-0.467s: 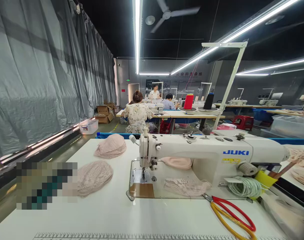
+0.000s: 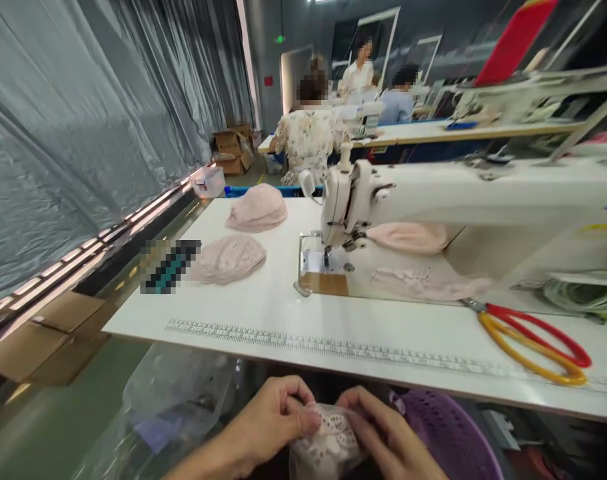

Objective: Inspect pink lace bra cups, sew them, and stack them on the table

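Left hand (image 2: 278,425) and right hand (image 2: 386,433) have entered view before the counter (image 2: 263,303), each grip pinching pale lace (image 2: 334,427), so handling appears off the sewing machine (image 2: 448,190)

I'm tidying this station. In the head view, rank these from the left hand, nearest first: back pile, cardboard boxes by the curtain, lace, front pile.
1. Lace: in the left hand's grip.
2. Front pile: on the table, left of the machine.
3. Back pile: just behind it.
4. Boxes: on the floor beyond the table.
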Action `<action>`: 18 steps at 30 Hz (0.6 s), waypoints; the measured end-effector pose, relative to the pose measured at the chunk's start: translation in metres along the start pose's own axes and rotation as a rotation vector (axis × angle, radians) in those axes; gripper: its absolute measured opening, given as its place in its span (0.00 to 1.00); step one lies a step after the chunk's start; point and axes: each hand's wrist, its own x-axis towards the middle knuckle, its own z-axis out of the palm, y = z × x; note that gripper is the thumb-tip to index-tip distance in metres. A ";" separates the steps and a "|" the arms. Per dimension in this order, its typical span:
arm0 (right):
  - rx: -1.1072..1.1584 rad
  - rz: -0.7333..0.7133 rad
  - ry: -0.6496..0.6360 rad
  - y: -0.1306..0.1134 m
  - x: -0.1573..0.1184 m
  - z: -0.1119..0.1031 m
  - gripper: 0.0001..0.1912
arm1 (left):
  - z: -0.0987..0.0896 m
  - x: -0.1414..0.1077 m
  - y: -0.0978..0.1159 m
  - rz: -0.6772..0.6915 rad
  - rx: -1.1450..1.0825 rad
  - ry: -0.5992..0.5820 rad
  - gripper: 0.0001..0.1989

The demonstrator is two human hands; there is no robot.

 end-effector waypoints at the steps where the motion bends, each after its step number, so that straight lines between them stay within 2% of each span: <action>1: 0.044 0.037 -0.011 -0.001 0.002 -0.002 0.15 | 0.000 -0.001 -0.001 -0.018 -0.055 0.000 0.31; 4: 0.152 0.113 -0.047 -0.002 0.005 -0.004 0.19 | 0.000 -0.004 -0.002 -0.073 -0.093 -0.019 0.32; 10: 0.349 0.170 -0.229 0.001 0.008 -0.006 0.24 | -0.003 -0.003 -0.002 -0.097 -0.089 -0.034 0.29; 13: 0.382 0.190 -0.253 0.005 0.008 -0.008 0.25 | -0.004 -0.003 -0.004 -0.101 -0.136 -0.055 0.29; 18: 0.385 0.186 -0.251 0.007 0.008 -0.012 0.24 | -0.001 -0.004 -0.009 -0.098 -0.216 -0.168 0.26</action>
